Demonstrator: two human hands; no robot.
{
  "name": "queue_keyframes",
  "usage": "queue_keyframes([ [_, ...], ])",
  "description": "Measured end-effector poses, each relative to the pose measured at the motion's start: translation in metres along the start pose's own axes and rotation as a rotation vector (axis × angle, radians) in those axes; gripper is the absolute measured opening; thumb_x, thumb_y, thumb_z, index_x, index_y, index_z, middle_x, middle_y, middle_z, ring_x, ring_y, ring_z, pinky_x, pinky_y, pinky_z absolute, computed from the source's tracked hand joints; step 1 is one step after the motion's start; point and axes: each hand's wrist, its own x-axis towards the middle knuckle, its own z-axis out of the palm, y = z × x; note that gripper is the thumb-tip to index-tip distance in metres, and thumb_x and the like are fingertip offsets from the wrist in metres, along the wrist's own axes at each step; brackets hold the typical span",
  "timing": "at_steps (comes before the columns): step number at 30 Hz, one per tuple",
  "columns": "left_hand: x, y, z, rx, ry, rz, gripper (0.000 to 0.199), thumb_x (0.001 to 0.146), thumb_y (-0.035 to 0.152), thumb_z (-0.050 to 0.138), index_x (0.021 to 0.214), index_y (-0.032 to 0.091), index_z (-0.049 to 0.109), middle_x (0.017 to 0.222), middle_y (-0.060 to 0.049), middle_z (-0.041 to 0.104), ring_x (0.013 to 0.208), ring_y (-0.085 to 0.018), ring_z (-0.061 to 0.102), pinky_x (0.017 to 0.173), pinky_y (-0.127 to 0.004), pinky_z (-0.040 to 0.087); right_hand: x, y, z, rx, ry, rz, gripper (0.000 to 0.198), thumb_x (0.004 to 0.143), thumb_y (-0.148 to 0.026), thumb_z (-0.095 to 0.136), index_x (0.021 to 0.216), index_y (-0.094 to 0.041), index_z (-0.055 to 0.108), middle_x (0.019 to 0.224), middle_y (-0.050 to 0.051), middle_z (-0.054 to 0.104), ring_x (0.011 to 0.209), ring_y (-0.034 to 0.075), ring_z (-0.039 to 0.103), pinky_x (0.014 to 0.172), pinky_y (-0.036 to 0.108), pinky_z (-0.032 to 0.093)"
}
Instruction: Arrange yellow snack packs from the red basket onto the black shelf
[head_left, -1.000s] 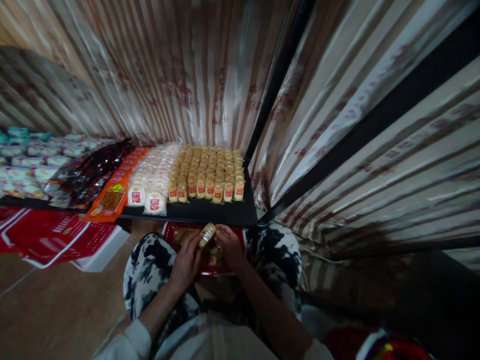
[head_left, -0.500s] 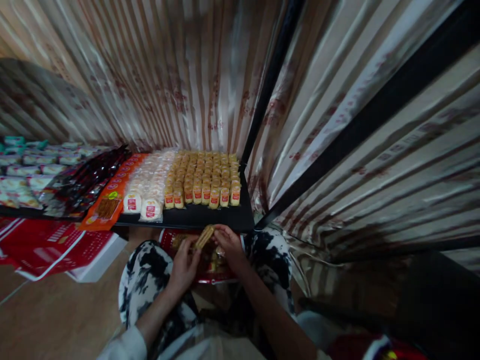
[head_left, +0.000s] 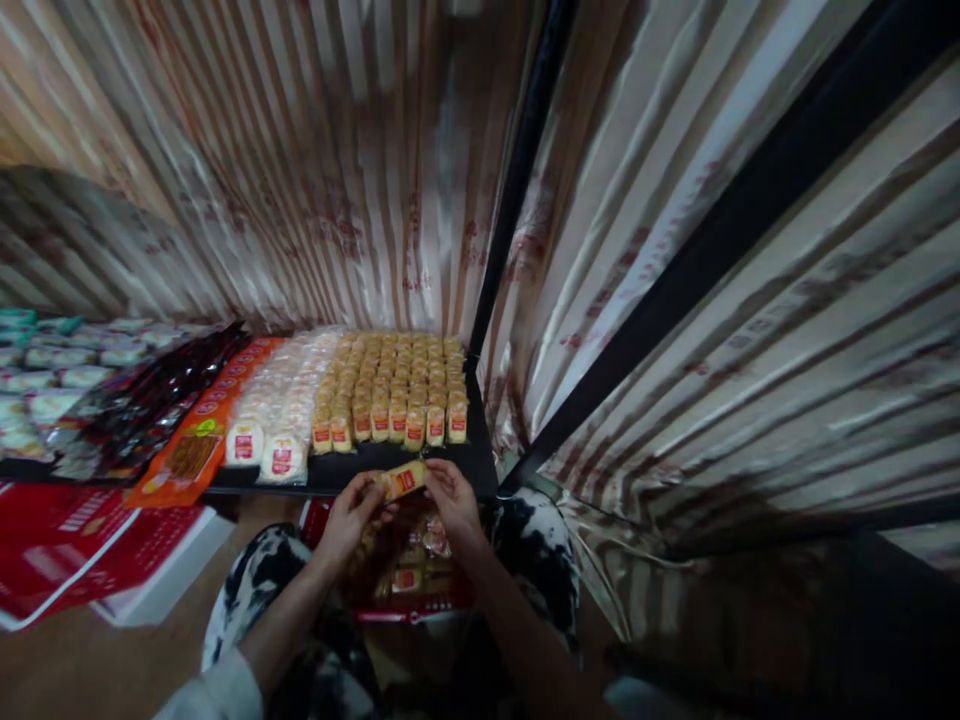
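Observation:
Between my two hands I hold a small wrapped snack packet [head_left: 403,481], yellowish with a red label turned up toward me. My left hand [head_left: 354,512] pinches its left end and my right hand [head_left: 452,497] pinches the right end. Below my hands, between my knees, a red bag or box [head_left: 412,615] holds more packets of the same look. Just beyond my hands, rows of matching yellow packets [head_left: 397,390] stand on the dark shelf [head_left: 341,468], red labels facing me.
Left of the yellow rows lie round white packets [head_left: 281,457], an orange snack bag [head_left: 186,455], dark shiny packs [head_left: 161,395] and white packets [head_left: 82,376]. A red bag [head_left: 67,540] rests below at left. Dark bars [head_left: 517,190] and striped curtains [head_left: 360,150] stand behind.
The packet in my hands has turned from a steep tilt to nearly level, and its red label now shows. My view has shifted, so the shelf appears lower and further left.

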Motion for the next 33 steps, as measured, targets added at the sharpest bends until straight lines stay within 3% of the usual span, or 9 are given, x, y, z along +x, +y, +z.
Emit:
queue_keyframes([
  [3,0.018,0.020,0.011,0.066,-0.008,0.054,0.048,0.059,0.041,0.072,0.097,0.017,0.054,0.081,-0.001,0.065,0.066,-0.013,0.063,0.061,-0.025,0.051,0.008,-0.005,0.003,0.066,0.092,-0.035,0.040,0.061,-0.041,0.070,0.093,-0.019,0.059,0.073,0.001,0.064,0.065,0.015,0.059,0.054,0.024,0.046],
  [9,0.062,0.053,0.039,0.300,-0.072,0.264,0.048,0.060,0.037,0.069,0.100,0.015,0.054,0.069,0.002,0.061,0.064,-0.013,0.059,0.065,-0.026,0.049,0.030,-0.022,0.008,0.062,0.131,-0.104,0.050,0.070,-0.037,0.061,0.116,-0.020,0.050,0.088,0.004,0.064,0.077,0.017,0.061,0.059,0.025,0.048],
  [14,0.104,0.080,0.073,0.496,-0.070,0.404,0.040,0.065,0.026,0.060,0.103,0.014,0.059,0.076,0.000,0.063,0.069,-0.014,0.059,0.067,-0.026,0.047,0.059,-0.039,0.012,-0.067,0.178,-0.295,0.046,0.076,-0.036,0.052,0.119,-0.019,0.049,0.114,0.009,0.058,0.101,0.020,0.057,0.085,0.033,0.046],
  [19,0.142,0.108,0.112,0.634,-0.079,0.548,0.041,0.067,0.019,0.055,0.108,0.016,0.058,0.084,-0.003,0.066,0.073,-0.015,0.060,0.071,-0.027,0.047,0.086,-0.056,0.002,-0.368,0.372,-0.476,0.054,0.080,-0.035,0.045,0.130,-0.015,0.040,0.135,0.016,0.040,0.125,0.024,0.038,0.102,0.042,0.033],
  [25,0.185,0.116,0.152,0.854,-0.062,0.654,0.043,0.072,0.016,0.053,0.115,0.016,0.055,0.086,-0.004,0.067,0.075,-0.016,0.061,0.074,-0.029,0.048,0.105,-0.040,-0.019,-0.601,0.343,-0.407,0.056,0.081,-0.041,0.042,0.129,-0.012,0.044,0.135,0.016,0.043,0.127,0.027,0.036,0.105,0.045,0.026],
  [33,0.222,0.109,0.191,1.248,-0.134,0.723,0.044,0.076,0.010,0.046,0.119,0.018,0.052,0.103,-0.008,0.065,0.090,-0.018,0.062,0.081,-0.028,0.047,0.110,-0.026,-0.012,-0.618,0.225,-0.257,0.059,0.081,-0.049,0.042,0.130,-0.017,0.045,0.134,0.013,0.047,0.125,0.027,0.041,0.103,0.044,0.031],
])
